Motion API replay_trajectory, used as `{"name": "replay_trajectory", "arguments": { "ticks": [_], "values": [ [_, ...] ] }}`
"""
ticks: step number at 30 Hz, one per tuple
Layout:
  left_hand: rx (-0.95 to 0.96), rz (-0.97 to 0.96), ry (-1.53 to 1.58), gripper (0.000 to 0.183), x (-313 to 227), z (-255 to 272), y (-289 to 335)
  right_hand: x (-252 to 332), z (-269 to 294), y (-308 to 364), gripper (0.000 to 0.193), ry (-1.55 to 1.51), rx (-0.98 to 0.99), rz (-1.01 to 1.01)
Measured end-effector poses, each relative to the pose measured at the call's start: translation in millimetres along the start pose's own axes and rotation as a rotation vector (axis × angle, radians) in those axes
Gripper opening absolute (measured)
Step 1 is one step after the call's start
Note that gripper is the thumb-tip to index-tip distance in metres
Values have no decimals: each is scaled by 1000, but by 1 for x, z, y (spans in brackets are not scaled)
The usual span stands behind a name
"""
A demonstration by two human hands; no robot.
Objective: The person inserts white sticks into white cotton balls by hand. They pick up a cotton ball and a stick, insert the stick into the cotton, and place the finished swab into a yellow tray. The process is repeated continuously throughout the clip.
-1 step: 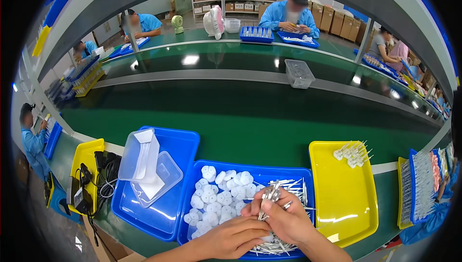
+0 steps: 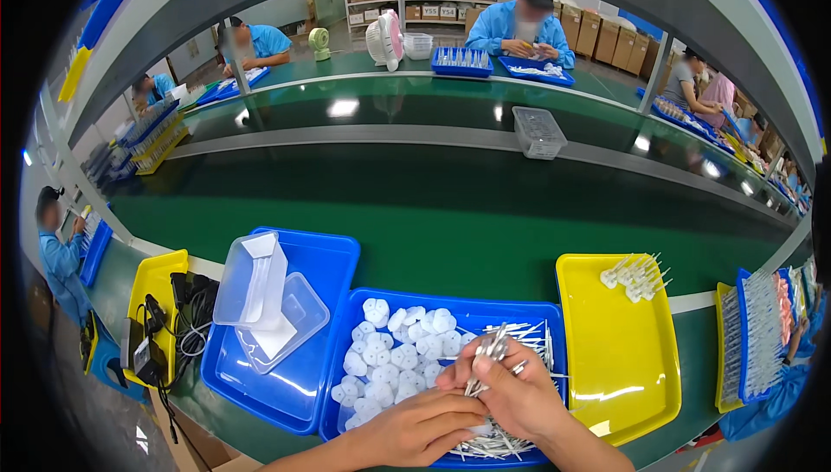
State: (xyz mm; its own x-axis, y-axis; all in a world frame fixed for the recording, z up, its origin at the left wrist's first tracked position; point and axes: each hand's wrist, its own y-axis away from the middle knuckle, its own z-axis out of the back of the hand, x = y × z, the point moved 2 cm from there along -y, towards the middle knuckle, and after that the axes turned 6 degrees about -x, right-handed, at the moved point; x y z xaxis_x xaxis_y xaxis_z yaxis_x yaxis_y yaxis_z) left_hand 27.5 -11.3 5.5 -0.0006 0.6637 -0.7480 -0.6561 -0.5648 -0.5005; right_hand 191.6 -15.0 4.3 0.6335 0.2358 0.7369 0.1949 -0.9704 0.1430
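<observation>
Both of my hands are over a blue tray [image 2: 493, 302]. My right hand [image 2: 524, 398] is closed around a small bunch of thin silvery-white sticks [image 2: 495, 344], their ends poking up past the fingers. Just left of it, my left hand [image 2: 422, 429] is curled palm down, fingertips close to the right hand. Whatever lies under its fingers is hidden. White flower-shaped discs [image 2: 403, 357] fill the tray's left part. Loose thin white sticks [image 2: 500, 449] lie in its right part, partly covered by my hands.
On the right, a yellow tray [image 2: 619, 359] holds a cluster of white pieces on sticks [image 2: 636, 278]. A second blue tray [image 2: 251, 394] at left carries clear plastic boxes [image 2: 251, 286]. Farther left are black cables [image 2: 197, 320]. Co-workers sit across the green belt [image 2: 433, 247].
The sticks in my right hand have shifted very slightly. Otherwise both hands and the trays stay where they were.
</observation>
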Motion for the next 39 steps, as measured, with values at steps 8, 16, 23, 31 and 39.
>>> {"name": "replay_trajectory", "arguments": {
  "ticks": [8,16,23,31,39],
  "values": [
    [-87,165,231,23,14,7,11,16,-6,1,25,313,-81,293],
    [-87,111,134,22,12,4,13,-2,-16,3,18,177,-40,108],
    [-333,419,553,19,19,12,21,18,-5,4,26,367,-272,197],
    [-534,608,1154,17,40,14,23,14,-25,18,21,910,-94,222],
    [-550,525,971,22,46,12,30,15,-30,16,19,1208,-162,331]
  ]
}}
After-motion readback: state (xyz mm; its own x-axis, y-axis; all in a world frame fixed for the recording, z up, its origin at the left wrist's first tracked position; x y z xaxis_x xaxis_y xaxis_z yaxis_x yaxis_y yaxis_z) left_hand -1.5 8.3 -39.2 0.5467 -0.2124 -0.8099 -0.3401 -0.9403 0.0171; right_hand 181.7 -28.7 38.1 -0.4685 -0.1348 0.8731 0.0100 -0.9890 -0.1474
